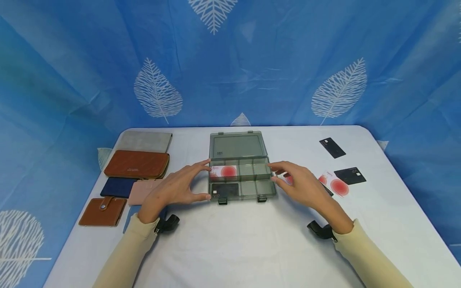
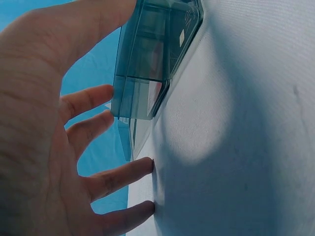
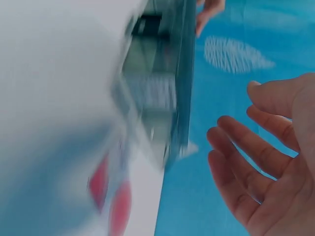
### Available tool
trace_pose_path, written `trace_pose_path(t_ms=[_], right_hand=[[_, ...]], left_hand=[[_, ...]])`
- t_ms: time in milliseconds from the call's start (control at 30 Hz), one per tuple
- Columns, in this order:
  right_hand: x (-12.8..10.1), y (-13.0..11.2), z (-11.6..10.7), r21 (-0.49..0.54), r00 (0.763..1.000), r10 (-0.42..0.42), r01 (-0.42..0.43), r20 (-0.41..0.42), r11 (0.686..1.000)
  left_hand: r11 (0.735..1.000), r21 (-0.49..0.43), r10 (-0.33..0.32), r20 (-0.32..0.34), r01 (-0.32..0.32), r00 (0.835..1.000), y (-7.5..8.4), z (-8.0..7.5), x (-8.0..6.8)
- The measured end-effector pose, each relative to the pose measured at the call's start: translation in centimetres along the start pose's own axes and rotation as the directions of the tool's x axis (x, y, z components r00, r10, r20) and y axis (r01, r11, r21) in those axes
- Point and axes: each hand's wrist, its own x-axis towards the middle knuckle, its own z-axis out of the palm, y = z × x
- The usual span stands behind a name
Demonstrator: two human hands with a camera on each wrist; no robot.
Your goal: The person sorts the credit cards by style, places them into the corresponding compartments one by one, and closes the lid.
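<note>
At the middle of the white table [image 1: 252, 248] we see one smoky clear box [image 1: 240, 182] with its lid laid open behind it. We count two cards inside it: a white card with a red dot [image 1: 224, 171] and a black one [image 1: 225, 189] in front of that. The left hand [image 1: 176, 187] is spread, fingertips at the box's left wall. The right hand [image 1: 301, 184] is spread just beside its right wall, seemingly not touching. Left of the box lie six wallets [image 1: 137, 164]. To the box's right we count two black cards [image 1: 332, 147] and one red-dot card [image 1: 333, 183]; another lies partly hidden under the right hand.
</note>
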Motion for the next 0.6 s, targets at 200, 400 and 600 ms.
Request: trace_pose_path(t_ms=[200, 400, 600], right_hand=[[-2.0, 2.4, -1.9, -0.049, 0.988, 0.154, -0.154, -0.018, 0.987], [-4.9, 4.5, -3.0, -0.157, 0.966, 0.256, -0.258, -0.034, 0.953], [-7.1, 6.3, -4.0, -0.194, 0.942, 0.334, -0.331, -0.018, 0.923]], left_hand=[[1.0, -0.003, -0.002, -0.004, 0.002, 1.0, -0.1, 0.0, 0.0], [1.0, -0.003, 0.002, -0.001, -0.002, 1.0, -0.1, 0.1, 0.0], [1.0, 0.008, 0.002, -0.004, -0.002, 1.0, -0.1, 0.1, 0.0]])
